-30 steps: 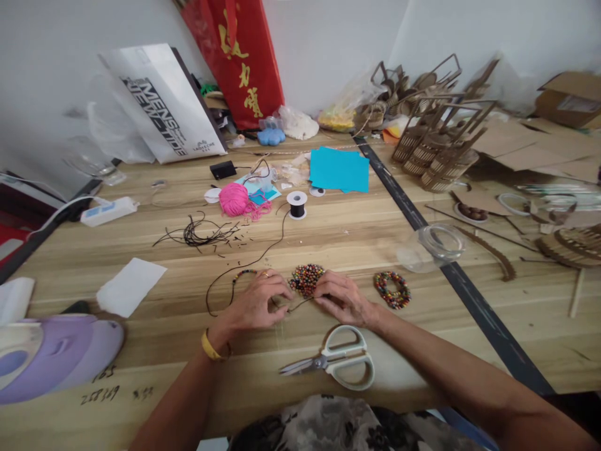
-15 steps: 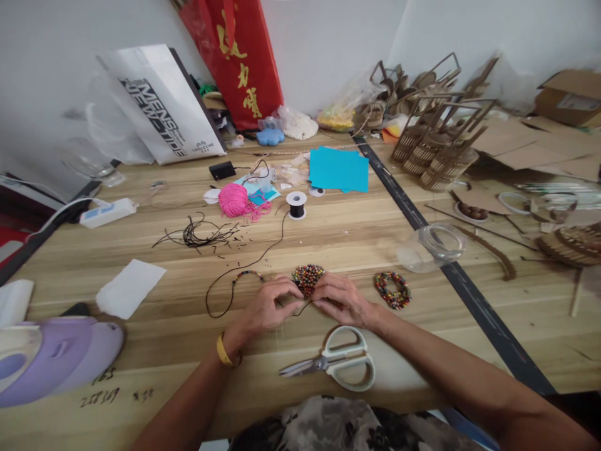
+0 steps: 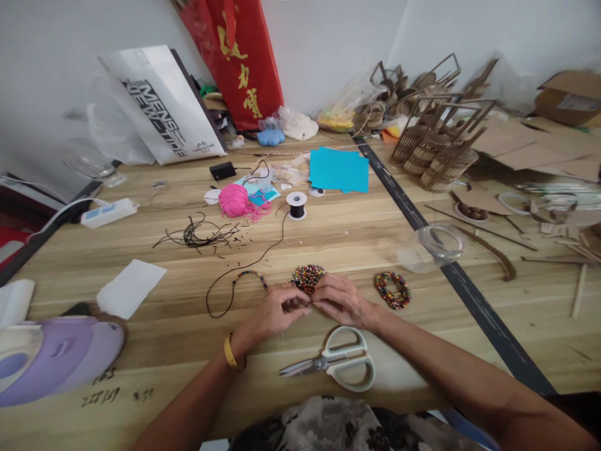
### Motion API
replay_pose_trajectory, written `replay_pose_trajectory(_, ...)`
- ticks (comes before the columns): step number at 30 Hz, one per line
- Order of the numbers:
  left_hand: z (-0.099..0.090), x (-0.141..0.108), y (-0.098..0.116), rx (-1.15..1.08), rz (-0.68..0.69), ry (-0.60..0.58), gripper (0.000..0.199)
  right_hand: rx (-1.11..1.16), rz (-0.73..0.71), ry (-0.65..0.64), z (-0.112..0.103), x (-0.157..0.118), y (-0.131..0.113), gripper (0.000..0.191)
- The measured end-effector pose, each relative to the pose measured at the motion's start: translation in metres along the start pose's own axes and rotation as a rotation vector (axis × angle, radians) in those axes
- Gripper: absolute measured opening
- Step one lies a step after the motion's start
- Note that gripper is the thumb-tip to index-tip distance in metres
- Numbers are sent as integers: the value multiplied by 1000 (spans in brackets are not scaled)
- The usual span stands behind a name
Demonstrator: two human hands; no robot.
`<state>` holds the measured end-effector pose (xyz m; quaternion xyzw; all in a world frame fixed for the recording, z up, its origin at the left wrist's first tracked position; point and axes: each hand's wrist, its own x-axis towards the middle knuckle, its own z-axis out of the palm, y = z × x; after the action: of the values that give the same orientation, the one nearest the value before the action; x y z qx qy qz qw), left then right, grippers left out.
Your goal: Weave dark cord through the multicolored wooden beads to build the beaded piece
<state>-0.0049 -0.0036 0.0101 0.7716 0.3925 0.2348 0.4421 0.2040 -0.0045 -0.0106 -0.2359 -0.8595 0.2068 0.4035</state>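
My left hand (image 3: 277, 309) pinches a thin black cord between thumb and fingertips. Close beside it, my right hand (image 3: 342, 299) is also closed at the fingertips on the cord, just below a pile of multicoloured beads (image 3: 307, 277). Whether a bead sits between the fingers is too small to tell. A short row of threaded beads (image 3: 250, 274) lies on the black cord (image 3: 216, 315) left of my hands. That cord loops back up to a spool of black cord (image 3: 296, 205). White-handled scissors (image 3: 331, 359) lie below my hands, and a beaded bracelet (image 3: 392, 290) rests to the right.
Cut black cord pieces (image 3: 201, 234), pink yarn (image 3: 233, 199) and blue sheets (image 3: 339, 170) lie farther back. A clear plastic container (image 3: 440, 243) stands to the right, with wooden basket-like crafts (image 3: 436, 153) behind. A purple device (image 3: 70, 357) and white paper (image 3: 131, 289) are at left.
My left hand has moved slightly right, closing up to my right hand, and more of the threaded beads shows. The right hand stays nearly in place.
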Motion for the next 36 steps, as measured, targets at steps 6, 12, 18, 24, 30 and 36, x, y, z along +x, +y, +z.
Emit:
replay_pose_trajectory(6, 10, 0, -1, -202, -105, -29, 6, -24, -49, -9, 0, 0, 0, 7)
replay_pose_trajectory(12, 8, 2, -4, -291, -136, -3, 14, -12, -34, -42, -2, 3, -4, 8)
replay_pose_trajectory(18, 3, 3, -2, -249, -170, 12, 13, -24, 60, 49, -2, 1, 0, 7)
replay_pose_trajectory(24, 1, 5, -3, -233, -180, 42, 15, -74, 185, 172, 0, -1, 7, 7)
replay_pose_trajectory(30, -3, 5, -2, -267, -174, 113, 18, -68, 275, 209, -2, -1, 11, 13)
replay_pose_trajectory(36, -6, 6, -2, -384, -163, 189, 20, -73, 310, 199, -3, 0, 12, 14)
